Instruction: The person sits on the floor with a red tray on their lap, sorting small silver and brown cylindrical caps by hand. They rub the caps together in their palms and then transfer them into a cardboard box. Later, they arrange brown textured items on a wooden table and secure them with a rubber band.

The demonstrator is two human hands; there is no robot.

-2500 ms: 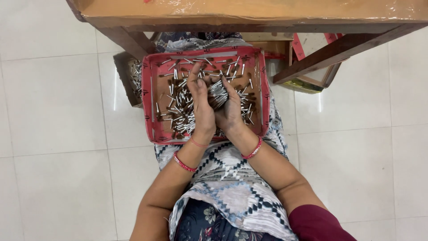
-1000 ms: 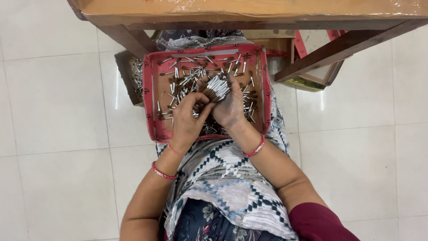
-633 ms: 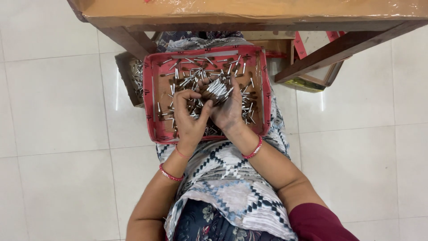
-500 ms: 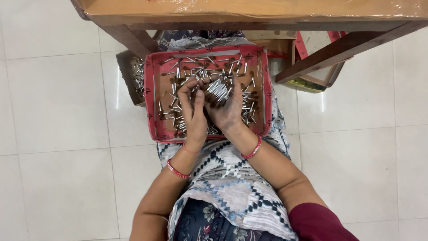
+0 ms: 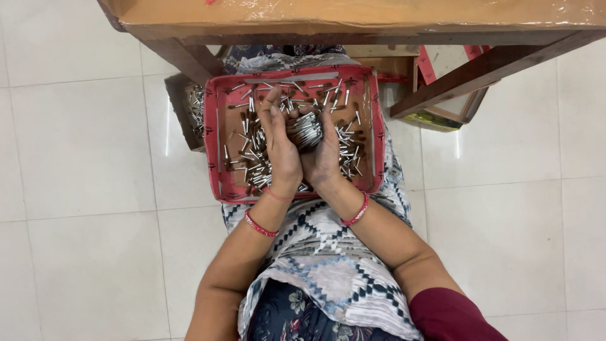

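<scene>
A red-rimmed cardboard tray (image 5: pixel 216 151) rests on my lap, holding several small silver metal pins (image 5: pixel 249 170) scattered over its brown floor. My right hand (image 5: pixel 323 158) is cupped around a bundle of silver pins (image 5: pixel 304 129), held side by side. My left hand (image 5: pixel 278 142) presses against that bundle from the left, fingers pointing away from me. Both wrists wear red bangles.
A wooden table (image 5: pixel 353 19) spans the top, with slanted brown legs (image 5: pixel 480 69) on the right and left. A second box of pins (image 5: pixel 189 107) stands on the floor left of the tray. White tiled floor lies on both sides.
My left hand came back from the loose pins at the tray's left and now rests against the bundle in my right hand. The right hand stayed over the tray's middle.
</scene>
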